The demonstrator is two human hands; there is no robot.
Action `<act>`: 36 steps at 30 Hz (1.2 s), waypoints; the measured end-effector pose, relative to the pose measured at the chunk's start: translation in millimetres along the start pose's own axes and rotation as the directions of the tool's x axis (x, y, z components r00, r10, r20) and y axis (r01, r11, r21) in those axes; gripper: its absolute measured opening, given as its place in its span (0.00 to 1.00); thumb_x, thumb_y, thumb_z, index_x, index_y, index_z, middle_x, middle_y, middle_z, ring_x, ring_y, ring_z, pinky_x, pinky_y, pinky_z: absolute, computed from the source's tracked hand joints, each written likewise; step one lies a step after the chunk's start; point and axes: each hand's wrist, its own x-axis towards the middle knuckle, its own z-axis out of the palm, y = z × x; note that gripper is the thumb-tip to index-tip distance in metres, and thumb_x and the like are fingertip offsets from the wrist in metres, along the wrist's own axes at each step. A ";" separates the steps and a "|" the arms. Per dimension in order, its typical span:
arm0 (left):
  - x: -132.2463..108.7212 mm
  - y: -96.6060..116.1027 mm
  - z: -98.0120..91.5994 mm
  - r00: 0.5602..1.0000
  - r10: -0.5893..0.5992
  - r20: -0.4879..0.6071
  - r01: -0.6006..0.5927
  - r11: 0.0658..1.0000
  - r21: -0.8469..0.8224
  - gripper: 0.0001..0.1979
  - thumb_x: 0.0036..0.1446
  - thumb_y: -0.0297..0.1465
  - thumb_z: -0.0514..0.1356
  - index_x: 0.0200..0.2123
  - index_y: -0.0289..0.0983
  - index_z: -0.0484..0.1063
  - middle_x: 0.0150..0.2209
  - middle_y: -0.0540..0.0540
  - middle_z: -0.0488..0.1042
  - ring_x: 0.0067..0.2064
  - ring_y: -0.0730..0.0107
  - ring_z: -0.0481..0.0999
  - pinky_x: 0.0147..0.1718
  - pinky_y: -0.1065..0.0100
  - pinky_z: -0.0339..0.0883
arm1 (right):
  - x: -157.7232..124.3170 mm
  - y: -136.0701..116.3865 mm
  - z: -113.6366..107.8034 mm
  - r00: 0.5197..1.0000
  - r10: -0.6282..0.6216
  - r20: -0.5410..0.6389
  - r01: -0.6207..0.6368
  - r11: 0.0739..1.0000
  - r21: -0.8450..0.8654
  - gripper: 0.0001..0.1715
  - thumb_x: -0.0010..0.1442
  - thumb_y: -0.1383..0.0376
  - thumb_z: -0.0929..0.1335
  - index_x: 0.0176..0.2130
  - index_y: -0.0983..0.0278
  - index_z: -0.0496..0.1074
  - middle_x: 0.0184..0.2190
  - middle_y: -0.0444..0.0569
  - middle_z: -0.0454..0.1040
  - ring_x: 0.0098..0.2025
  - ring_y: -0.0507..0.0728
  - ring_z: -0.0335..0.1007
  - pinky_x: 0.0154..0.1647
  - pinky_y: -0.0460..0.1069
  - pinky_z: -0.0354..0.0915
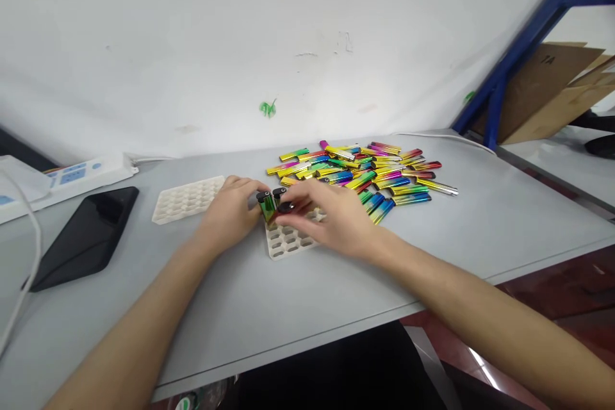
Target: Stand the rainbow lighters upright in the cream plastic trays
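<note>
My right hand [331,211] pinches a black-ended tube [287,207] over the near white slotted tray [291,243]; most of that tube is hidden by my fingers. Beside it, a shiny green-gold flat tube [267,206] with a black top stands upright at the tray's left end. Another black-topped tube [278,193] is just behind, partly covered. My left hand [233,205] is closed against the left side of the green-gold tube, thumb and forefinger touching it. Behind my right hand lies a loose pile of metallic rainbow-coloured tubes [355,170].
A second white slotted tray [185,200] lies to the left, partly behind my left hand. Farther left are a black phone [89,237], a white cable [36,250] and a white power strip [91,173]. A wall backs the grey table [230,320]; cardboard [542,90] stands at right.
</note>
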 end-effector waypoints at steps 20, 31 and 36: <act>1.9 1.0 -2.2 0.998 0.021 0.057 -0.019 0.999 -0.035 0.15 0.50 0.33 0.59 0.43 0.41 0.76 0.46 0.43 0.82 0.56 0.47 0.71 0.51 0.54 0.68 | 4.9 3.7 19.3 0.993 -0.042 0.112 0.063 0.980 -0.189 0.11 0.70 0.59 0.68 0.51 0.60 0.75 0.47 0.51 0.81 0.42 0.55 0.79 0.42 0.48 0.72; -0.6 -2.9 -0.6 0.995 0.091 0.026 -0.091 0.996 -0.012 0.18 0.51 0.28 0.55 0.45 0.38 0.75 0.46 0.43 0.81 0.53 0.49 0.71 0.50 0.53 0.69 | 9.2 -1.6 21.4 0.986 -0.041 0.162 0.117 0.862 -0.493 0.18 0.74 0.58 0.63 0.55 0.59 0.77 0.46 0.50 0.82 0.42 0.56 0.79 0.33 0.48 0.66; 1.0 -6.6 3.8 0.997 0.069 0.025 -0.069 0.998 0.015 0.18 0.51 0.27 0.54 0.44 0.39 0.76 0.45 0.44 0.81 0.51 0.52 0.72 0.49 0.54 0.69 | 6.2 -3.9 24.7 0.988 -0.100 0.120 0.154 0.770 -0.619 0.21 0.75 0.59 0.61 0.59 0.58 0.75 0.41 0.48 0.82 0.40 0.55 0.77 0.26 0.48 0.60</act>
